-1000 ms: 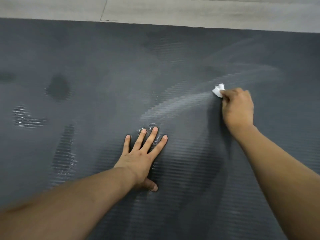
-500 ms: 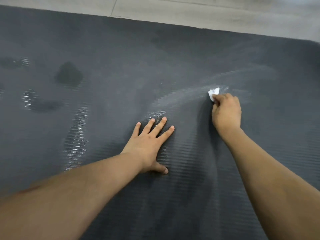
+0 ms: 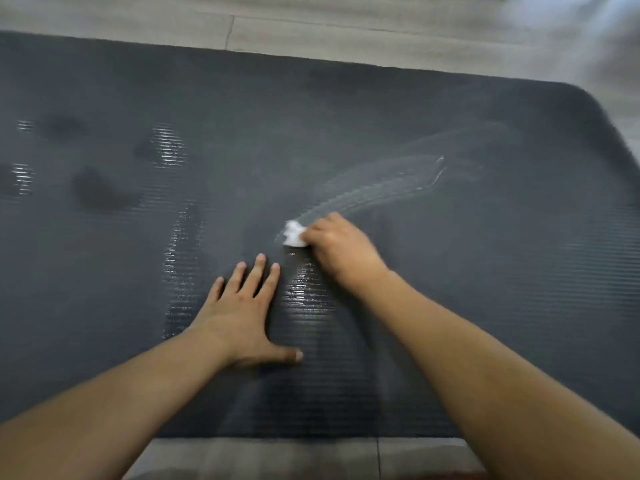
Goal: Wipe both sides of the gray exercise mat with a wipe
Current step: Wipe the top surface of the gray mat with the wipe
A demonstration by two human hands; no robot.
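The gray ribbed exercise mat (image 3: 485, 271) lies flat on the floor and fills most of the view. My right hand (image 3: 341, 249) grips a crumpled white wipe (image 3: 294, 234) and presses it onto the mat near the middle. A wet, shiny streak (image 3: 388, 183) curves away from the wipe toward the upper right. My left hand (image 3: 244, 308) lies flat on the mat with fingers spread, just below and left of the wipe.
Light tiled floor (image 3: 311, 32) shows beyond the mat's far edge and along its near edge (image 3: 277, 459). The mat's rounded far right corner (image 3: 588, 98) is in view. Wet patches and dark spots (image 3: 100, 192) mark the mat's left part.
My right hand has swept the wipe leftward and toward me, leaving a fresh wet arc. The wipe now sits close above my left hand's fingertips. The view has pulled back.
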